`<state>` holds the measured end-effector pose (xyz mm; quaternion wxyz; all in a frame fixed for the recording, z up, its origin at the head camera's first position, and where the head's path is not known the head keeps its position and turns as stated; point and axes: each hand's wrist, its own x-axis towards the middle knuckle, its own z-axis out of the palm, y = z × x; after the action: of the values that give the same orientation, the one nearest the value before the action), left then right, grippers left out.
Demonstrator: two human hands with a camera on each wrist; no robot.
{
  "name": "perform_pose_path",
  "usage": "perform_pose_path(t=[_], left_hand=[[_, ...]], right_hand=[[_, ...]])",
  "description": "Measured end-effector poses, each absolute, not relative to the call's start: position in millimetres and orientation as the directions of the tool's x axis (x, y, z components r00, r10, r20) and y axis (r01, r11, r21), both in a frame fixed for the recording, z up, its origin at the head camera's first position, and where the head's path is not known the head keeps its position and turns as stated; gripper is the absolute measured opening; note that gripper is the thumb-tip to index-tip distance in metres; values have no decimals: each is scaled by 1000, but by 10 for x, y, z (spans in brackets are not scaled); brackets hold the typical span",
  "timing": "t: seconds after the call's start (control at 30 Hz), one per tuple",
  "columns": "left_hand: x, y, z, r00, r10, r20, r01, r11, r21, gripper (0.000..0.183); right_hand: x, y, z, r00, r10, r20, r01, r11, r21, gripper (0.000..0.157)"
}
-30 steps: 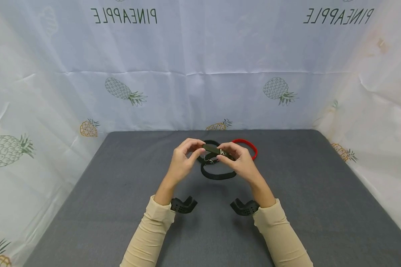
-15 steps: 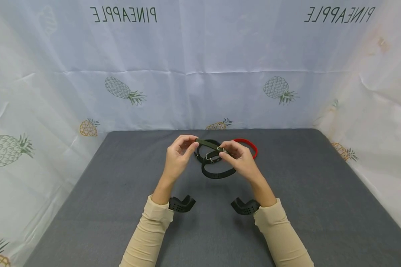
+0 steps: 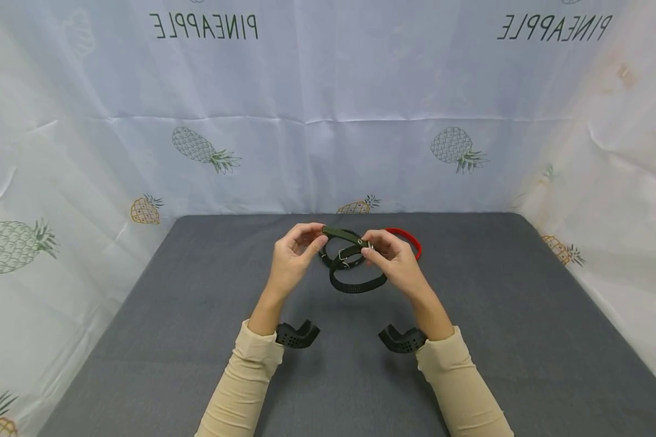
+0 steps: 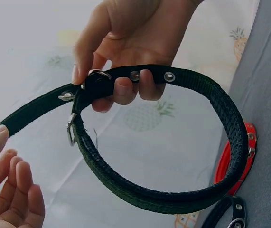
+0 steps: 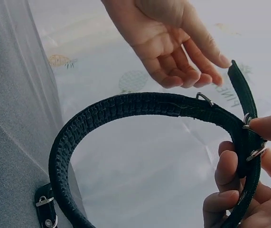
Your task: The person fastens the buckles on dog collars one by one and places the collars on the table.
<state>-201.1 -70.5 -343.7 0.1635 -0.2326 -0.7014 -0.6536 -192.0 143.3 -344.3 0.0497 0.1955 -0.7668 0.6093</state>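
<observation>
A dark green dog collar (image 4: 159,202) with metal eyelets is held up by both hands, its loop hanging below them. My left hand (image 3: 291,258) pinches the strap's free end (image 4: 35,107) between thumb and index finger; in the left wrist view its other fingers are loosely curled. At the buckle (image 5: 249,121), my right hand (image 3: 396,261) pinches the collar with thumb and fingers, more fingers bent around the strap. The free end runs out through the buckle toward the left hand. A metal ring (image 4: 71,129) sits on the loop beside the buckle.
On the grey table (image 3: 208,303) behind the hands lie a red collar (image 3: 403,231), partly hidden by the right hand, and a black collar (image 3: 352,266), overlapped by the held one. A white pineapple-print curtain (image 3: 328,164) stands along the table's back and sides.
My left hand has moved left, away from the right hand, and more of the strap's free end now shows stretched between them. Over the last half second little differs.
</observation>
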Motion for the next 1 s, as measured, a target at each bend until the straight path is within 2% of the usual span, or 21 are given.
perform_pose_path(t=[0.37,0.7,1.0], left_hand=[[-1993,-616,-3481,-884,252,394,427,89,900,24],[-1969,-501,-3511,-898,352,263,295,41,954,27],[-1956,-460,-3543,-909,375,184,195,-8,981,26]], right_hand=[[-1897,1418,-3432,-910,-263,320,-368,156,-917,24],[-1868,1388,-3412,-898,-293,327,-381,147,-913,26],[-1867,1364,-3421,-880,-325,348,-411,150,-899,24]])
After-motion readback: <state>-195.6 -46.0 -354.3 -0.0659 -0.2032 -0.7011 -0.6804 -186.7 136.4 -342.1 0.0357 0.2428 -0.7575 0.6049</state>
